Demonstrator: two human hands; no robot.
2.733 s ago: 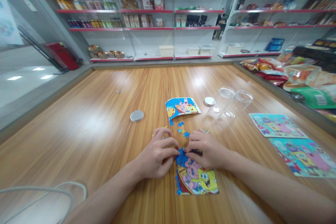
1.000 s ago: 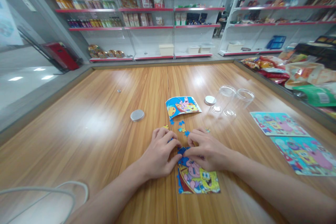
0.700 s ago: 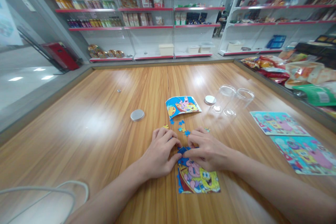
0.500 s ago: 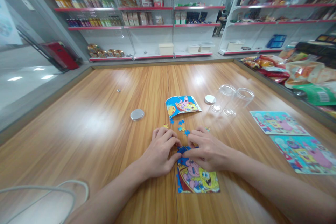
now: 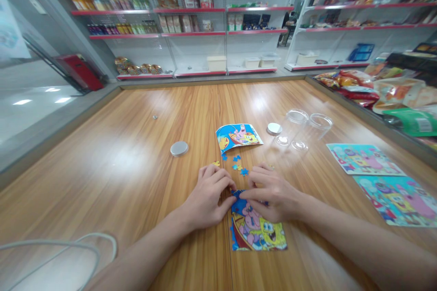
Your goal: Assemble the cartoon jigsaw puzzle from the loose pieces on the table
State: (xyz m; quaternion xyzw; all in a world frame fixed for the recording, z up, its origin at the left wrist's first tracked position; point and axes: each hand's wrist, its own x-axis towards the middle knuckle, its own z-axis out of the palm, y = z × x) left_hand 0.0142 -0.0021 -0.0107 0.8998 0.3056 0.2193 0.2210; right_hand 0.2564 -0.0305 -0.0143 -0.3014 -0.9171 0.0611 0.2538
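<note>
A partly assembled jigsaw puzzle [image 5: 259, 232] of yellow and pink cartoon figures lies flat on the wooden table. At its upper left corner, my left hand [image 5: 212, 198] is closed, thumb and forefinger on the puzzle's edge. My right hand [image 5: 275, 195] curls over the puzzle's top, its forefinger pressing the dark blue part near that corner. Both hands cover some of the upper edge. Just beyond my fingers are several loose puzzle pieces [image 5: 244, 172], blue and yellow. A curved picture sheet [image 5: 239, 137] with a similar scene rests behind them.
Two clear plastic jars [image 5: 295, 125] stand at the right beside a silver lid [image 5: 274, 128]; another lid [image 5: 179, 148] lies left. Two cartoon picture boards [image 5: 398, 200] are at far right, near snack bags [image 5: 358, 86]. A pale cable [image 5: 99, 236] loops at lower left.
My right hand has shifted slightly right, its forefinger now flatter on the puzzle's corner. The dark blue part there looks lower and flatter. My left hand stays almost in place.
</note>
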